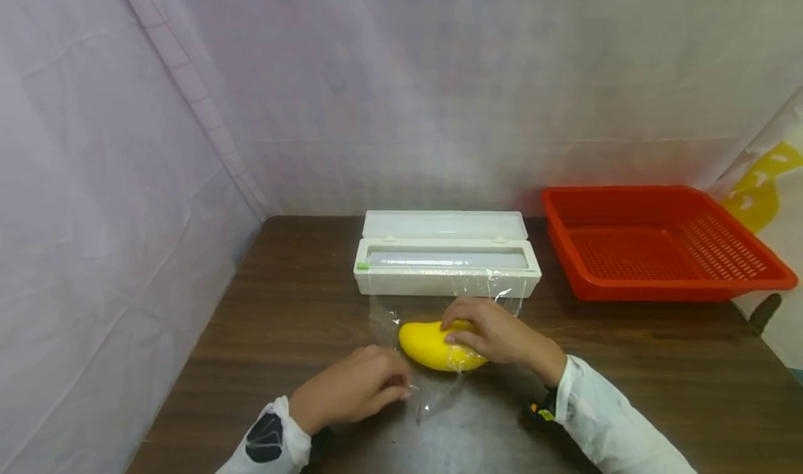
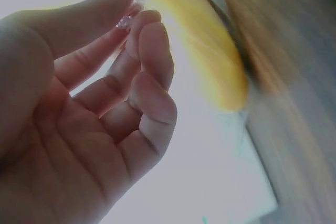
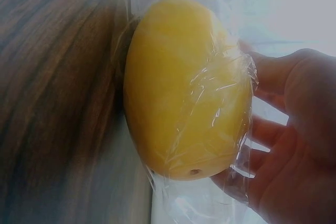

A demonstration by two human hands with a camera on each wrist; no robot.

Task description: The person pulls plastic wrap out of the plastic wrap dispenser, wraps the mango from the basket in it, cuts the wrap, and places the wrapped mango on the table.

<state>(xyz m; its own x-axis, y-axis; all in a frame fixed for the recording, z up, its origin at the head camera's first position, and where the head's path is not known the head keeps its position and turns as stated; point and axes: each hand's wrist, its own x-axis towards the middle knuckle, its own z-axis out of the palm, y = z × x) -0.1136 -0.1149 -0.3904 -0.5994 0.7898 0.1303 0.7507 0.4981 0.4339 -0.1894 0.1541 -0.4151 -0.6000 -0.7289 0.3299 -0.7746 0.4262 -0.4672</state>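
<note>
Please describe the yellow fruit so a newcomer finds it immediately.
On the brown table, find the open white box. In front, partly under the right hand, lies the fruit with clear film over it. Its rounded yellow body differs from the angular box and red basket.

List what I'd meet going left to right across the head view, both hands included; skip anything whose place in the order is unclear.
Left hand → yellow mango → right hand → red plastic basket.
</note>
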